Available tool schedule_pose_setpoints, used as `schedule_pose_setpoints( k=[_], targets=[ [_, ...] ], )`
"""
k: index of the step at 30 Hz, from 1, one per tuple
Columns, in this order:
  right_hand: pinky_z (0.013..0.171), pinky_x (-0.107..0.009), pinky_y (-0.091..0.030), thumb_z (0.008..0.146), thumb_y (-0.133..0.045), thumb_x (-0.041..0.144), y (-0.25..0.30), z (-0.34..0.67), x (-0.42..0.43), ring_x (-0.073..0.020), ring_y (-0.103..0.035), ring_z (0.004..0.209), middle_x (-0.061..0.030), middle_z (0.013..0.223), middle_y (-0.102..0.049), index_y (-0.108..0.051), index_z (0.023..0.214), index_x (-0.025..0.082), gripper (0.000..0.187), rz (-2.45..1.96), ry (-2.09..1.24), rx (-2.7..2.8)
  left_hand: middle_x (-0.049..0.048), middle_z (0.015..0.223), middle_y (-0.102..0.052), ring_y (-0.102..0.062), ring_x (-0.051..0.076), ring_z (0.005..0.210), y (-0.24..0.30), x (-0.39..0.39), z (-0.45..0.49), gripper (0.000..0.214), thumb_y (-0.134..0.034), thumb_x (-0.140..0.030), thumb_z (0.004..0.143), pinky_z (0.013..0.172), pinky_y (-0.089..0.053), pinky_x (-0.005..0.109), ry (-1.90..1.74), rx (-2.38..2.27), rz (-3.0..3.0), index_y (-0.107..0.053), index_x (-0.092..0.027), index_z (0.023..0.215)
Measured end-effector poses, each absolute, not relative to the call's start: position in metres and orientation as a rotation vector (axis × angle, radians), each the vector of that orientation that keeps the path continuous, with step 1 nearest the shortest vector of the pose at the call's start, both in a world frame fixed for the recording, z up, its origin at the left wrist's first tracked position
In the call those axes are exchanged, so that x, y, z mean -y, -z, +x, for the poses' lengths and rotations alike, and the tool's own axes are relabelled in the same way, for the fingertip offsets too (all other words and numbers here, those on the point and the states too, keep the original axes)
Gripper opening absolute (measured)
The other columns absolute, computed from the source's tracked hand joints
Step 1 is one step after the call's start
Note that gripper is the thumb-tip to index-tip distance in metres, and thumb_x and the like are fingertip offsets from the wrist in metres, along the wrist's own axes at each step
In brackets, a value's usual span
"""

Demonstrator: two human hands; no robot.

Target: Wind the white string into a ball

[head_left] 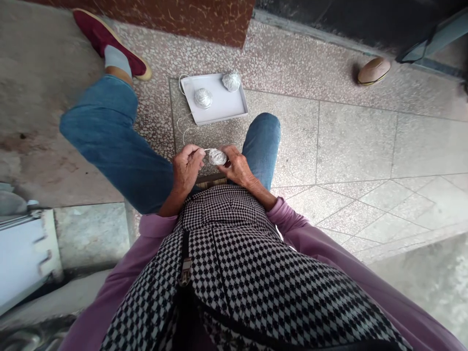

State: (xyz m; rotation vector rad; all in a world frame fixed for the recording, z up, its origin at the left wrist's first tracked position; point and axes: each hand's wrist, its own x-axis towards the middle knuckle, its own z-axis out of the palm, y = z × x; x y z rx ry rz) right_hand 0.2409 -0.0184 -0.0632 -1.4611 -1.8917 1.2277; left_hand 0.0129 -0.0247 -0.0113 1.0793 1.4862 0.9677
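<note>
Between my hands is a small ball of white cord point(217, 157), held by my right hand point(236, 165) with the fingers around its right side. My left hand point(188, 166) pinches a strand of the cord just left of the ball, and the strand runs across to it. From near my left hand a loose length of cord point(179, 126) loops over the floor toward a shallow white tray point(226, 106). Two wound balls of cord lie in that tray: one at its left point(203, 98), the other at its upper right corner point(231, 81).
My jeans-covered knees point(262, 131) flank the work. A red shoe point(106, 41) is at the upper left. A rounded tan object point(374, 71) lies on the tiled floor at right. A reddish-brown panel point(190, 19) borders the top; a white box-like object point(25, 258) stands at left.
</note>
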Motion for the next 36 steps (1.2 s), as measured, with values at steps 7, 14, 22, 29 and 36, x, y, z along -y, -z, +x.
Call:
schedule_pose_setpoints(
  k=[7, 14, 22, 29, 36],
  targets=[
    [0.109, -0.046, -0.072, 0.099, -0.117, 0.031, 0.065, 0.245, 0.008, -0.0304, -0.079, 0.108, -0.0113, 0.136, -0.086, -0.088, 0.141, 0.019, 0.053, -1.515, -1.484, 1.552, -0.0003, 0.072, -0.066, -0.061, 0.023, 0.071, 0.007, 0.025, 0.015, 0.018, -0.082, -0.04, 0.102, 0.075, -0.05, 0.035, -0.867, -1.447, 1.168, -0.075, -0.027, 0.091],
    [0.087, -0.038, -0.065, 0.083, -0.13, 0.052, 0.062, 0.246, 0.002, -0.0247, -0.07, 0.093, -0.0045, 0.106, -0.085, -0.086, 0.12, 0.02, 0.066, -1.561, -1.641, 1.231, 0.0016, 0.073, -0.067, -0.061, 0.023, 0.073, 0.017, 0.024, 0.012, 0.021, -0.081, -0.04, 0.098, 0.078, -0.049, 0.036, -0.841, -1.295, 1.366, -0.075, -0.026, 0.084],
    [0.082, -0.04, -0.073, 0.092, -0.124, 0.055, 0.05, 0.243, -0.002, -0.0318, -0.082, 0.105, -0.0078, 0.104, -0.083, -0.082, 0.103, 0.023, 0.054, -1.444, -1.785, 1.101, 0.004, 0.076, -0.075, -0.063, 0.02, 0.064, 0.03, 0.022, 0.005, 0.035, -0.086, -0.057, 0.098, 0.063, -0.049, 0.032, -0.759, -1.157, 1.177, -0.08, -0.024, 0.091],
    [0.095, -0.036, -0.067, 0.095, -0.118, 0.024, 0.053, 0.239, 0.002, -0.0246, -0.073, 0.101, -0.0044, 0.114, -0.083, -0.086, 0.125, 0.016, 0.044, -1.504, -1.625, 1.342, 0.0033, 0.074, -0.07, -0.055, 0.017, 0.061, 0.022, 0.017, 0.011, 0.037, -0.092, -0.057, 0.1, 0.056, -0.042, 0.028, -0.975, -1.156, 0.992, -0.082, -0.022, 0.095],
    [0.102, -0.043, -0.071, 0.092, -0.12, 0.033, 0.029, 0.248, 0.022, -0.029, -0.08, 0.107, -0.0106, 0.139, -0.088, -0.093, 0.146, 0.017, 0.063, -1.203, -1.67, 1.639, -0.0029, 0.064, -0.049, -0.04, 0.015, 0.054, 0.042, 0.006, -0.009, 0.045, -0.092, -0.058, 0.11, 0.053, -0.03, 0.032, -0.997, -1.34, 0.961, -0.072, -0.024, 0.087]
  ],
)
